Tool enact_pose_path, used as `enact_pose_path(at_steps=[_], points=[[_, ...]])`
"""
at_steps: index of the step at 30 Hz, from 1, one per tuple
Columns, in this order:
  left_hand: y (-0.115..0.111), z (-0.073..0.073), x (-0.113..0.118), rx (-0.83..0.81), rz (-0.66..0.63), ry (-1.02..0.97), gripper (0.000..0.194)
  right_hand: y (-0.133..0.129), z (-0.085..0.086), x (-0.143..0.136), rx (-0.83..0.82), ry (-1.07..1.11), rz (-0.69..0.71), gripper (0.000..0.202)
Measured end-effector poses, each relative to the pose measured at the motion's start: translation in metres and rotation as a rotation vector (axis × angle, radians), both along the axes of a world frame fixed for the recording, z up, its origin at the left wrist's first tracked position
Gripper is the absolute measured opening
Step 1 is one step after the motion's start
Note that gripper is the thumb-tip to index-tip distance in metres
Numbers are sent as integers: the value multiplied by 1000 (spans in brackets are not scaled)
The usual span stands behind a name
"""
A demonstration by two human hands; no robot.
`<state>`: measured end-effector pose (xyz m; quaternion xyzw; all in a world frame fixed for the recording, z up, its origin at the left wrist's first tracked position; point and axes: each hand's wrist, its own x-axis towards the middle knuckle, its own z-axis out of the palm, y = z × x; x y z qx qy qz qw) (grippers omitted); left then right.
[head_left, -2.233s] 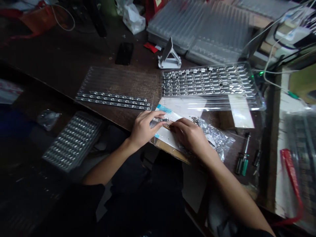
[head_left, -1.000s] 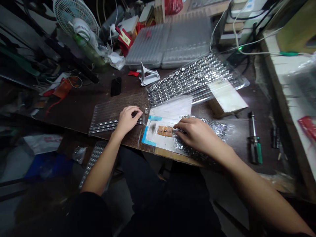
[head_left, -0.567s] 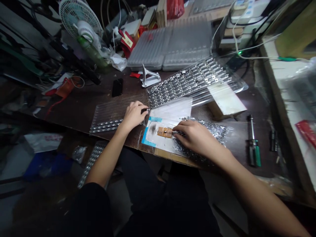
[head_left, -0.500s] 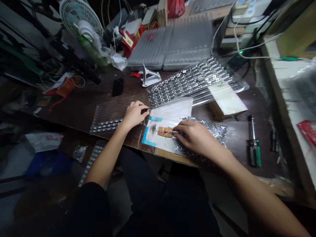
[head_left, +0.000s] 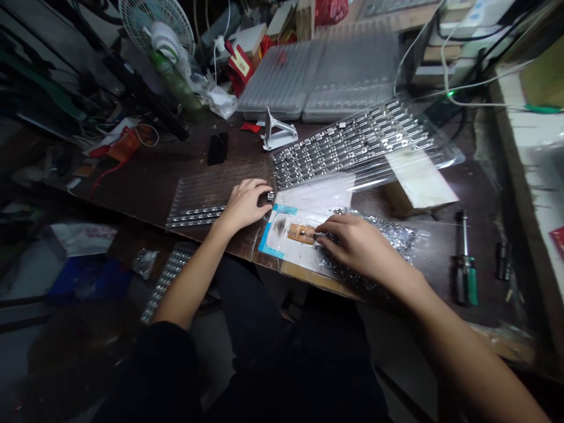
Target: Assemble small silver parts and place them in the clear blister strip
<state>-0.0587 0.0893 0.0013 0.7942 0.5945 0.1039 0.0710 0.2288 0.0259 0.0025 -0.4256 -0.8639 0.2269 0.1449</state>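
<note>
My left hand (head_left: 245, 204) rests over the right end of a clear ribbed tray (head_left: 198, 191), which has rows of shiny metal parts along its near side. Between its curved thumb and index finger is a small metal part (head_left: 270, 195). My right hand (head_left: 352, 239) is closed in a pinch at the right end of a small orange-brown block (head_left: 301, 233); what the fingertips hold is too small to make out. The block sits on a white board (head_left: 277, 241) edged with blue tape. Under and beside my right hand lies a plastic bag of small metal pieces (head_left: 399, 238).
Behind my hands, a clear tray full of metal parts (head_left: 343, 144) leans on a white-topped block (head_left: 423, 182). Farther back are stacked clear trays (head_left: 273, 79), a white stand (head_left: 279, 135) and a phone (head_left: 217, 148). Green-handled screwdrivers (head_left: 466, 273) lie at right.
The camera view has shifted a little, so the bench appears farther right. My left thumb and index finger look slightly wider apart around the metal part. My right hand keeps its pinch at the block.
</note>
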Motion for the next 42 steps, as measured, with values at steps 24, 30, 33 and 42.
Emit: enact_pose_path(at_steps=[24,30,33,42], points=[[-35,18,11,-101,-128,17,19,1,-1,1,0,24,2,24],[-28,11,-5,31,-3,-279,15,0,-1,1,-5,31,5,26],[-19,10,-21,59,80,-392,15,-1,-2,1,-10,37,-2,27],[-13,7,-35,28,99,-138,15,-1,-3,2,6,42,-4,27]])
